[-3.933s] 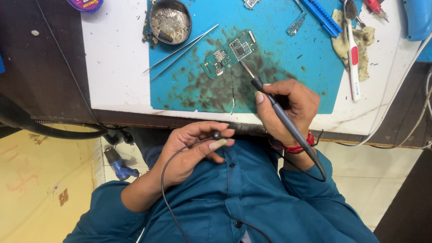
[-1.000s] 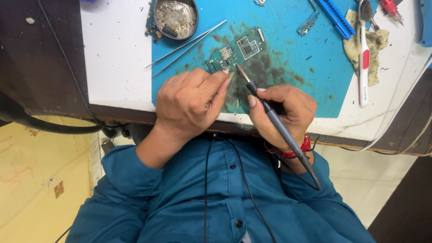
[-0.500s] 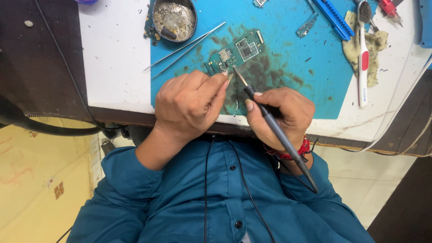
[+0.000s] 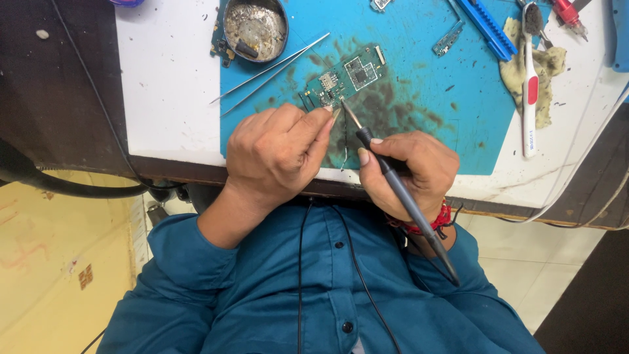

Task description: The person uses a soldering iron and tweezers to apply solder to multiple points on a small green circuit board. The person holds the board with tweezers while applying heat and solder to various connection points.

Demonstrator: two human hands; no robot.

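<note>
Where the teal work mat (image 4: 419, 124) is darkest with scorch marks, a small green circuit board (image 4: 344, 77) lies flat and slightly askew, near the mat's middle and just beyond both hands. Against the board's near edge rests the metal tip of a soldering iron (image 4: 393, 183), whose slim grey handle runs back diagonally over the table edge toward the person's chest. Holding that handle like a pen is the right hand (image 4: 409, 174), fingers clenched round the dark grip, a red band at the wrist. Just beside it the left hand (image 4: 275, 154) is curled, thumb and forefinger pinched together right at the iron's tip; what they pinch is too small to tell, though a thin wire hangs down from that spot. Past the left hand, long metal tweezers (image 4: 272, 69) lie slanted across the mat's edge onto the white tabletop (image 4: 167, 85). Behind them sits a round metal tin (image 4: 255, 27) of grimy residue. Off to the right lie a white and red toothbrush (image 4: 529, 92) on a stained yellowish rag (image 4: 550, 69), and a blue plastic tool (image 4: 486, 27) near the mat's far edge.
</note>
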